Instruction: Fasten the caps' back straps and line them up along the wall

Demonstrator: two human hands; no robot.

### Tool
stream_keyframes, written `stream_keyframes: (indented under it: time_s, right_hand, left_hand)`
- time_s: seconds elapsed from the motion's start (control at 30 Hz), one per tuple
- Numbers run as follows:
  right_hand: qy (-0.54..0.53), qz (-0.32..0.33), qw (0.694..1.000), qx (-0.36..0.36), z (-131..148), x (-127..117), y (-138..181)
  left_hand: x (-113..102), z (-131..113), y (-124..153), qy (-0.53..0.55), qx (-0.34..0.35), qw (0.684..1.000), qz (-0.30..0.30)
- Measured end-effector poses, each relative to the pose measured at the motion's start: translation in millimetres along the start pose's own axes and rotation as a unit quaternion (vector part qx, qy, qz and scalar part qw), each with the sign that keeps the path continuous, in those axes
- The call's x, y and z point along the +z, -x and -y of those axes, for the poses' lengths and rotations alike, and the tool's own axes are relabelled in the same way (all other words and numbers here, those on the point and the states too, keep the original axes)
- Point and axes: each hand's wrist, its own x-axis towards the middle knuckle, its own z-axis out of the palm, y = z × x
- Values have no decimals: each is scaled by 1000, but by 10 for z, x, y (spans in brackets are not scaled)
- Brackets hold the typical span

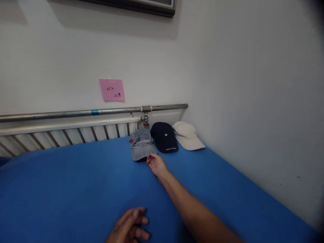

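Note:
Three caps lie in a row at the far corner of a blue bed sheet (76,189): a grey cap (141,145), a dark navy cap (164,136) and a beige cap (187,135). My right hand (156,164) reaches far forward, its fingertips touching the front edge of the grey cap's brim, fingers loosely apart and holding nothing. My left hand (130,226) rests near the bottom of the view on the sheet, fingers loosely curled with nothing in them.
A white radiator (63,135) and a metal pipe (101,111) with a red valve (146,125) run along the back wall. A pink note (111,90) is stuck above them. A white wall closes the right side.

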Motion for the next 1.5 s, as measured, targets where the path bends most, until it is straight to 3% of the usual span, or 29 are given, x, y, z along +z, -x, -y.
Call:
stream_keyframes:
  time_s: [0.23,0.57,0.77,0.9,1.03,1.23,1.4,1.5]
  right_hand:
    - [-6,-20,1000,-1,29,18,88]
    - [39,-35,999,-15,39,15,-28]
    - [150,-41,987,-47,79,0,-73]
    - [278,-27,956,-94,45,-94,40]
    - [435,6,879,-198,-92,-181,287]
    - [627,126,662,-390,-244,-29,522]
    - [727,152,505,-440,-235,171,330]
    - [758,133,460,-443,-246,214,187]
  left_hand:
    - [63,-15,31,-38,-4,999,-24]
    - [62,60,27,-126,40,991,-27]
    - [62,74,62,-163,70,984,-22]
    - [84,64,71,-179,80,980,-14]
    - [69,83,59,-191,87,978,-6]
    - [74,89,46,-210,77,975,-14]
    - [99,88,34,-205,56,977,-27]
    - [110,64,61,-221,52,973,-31]
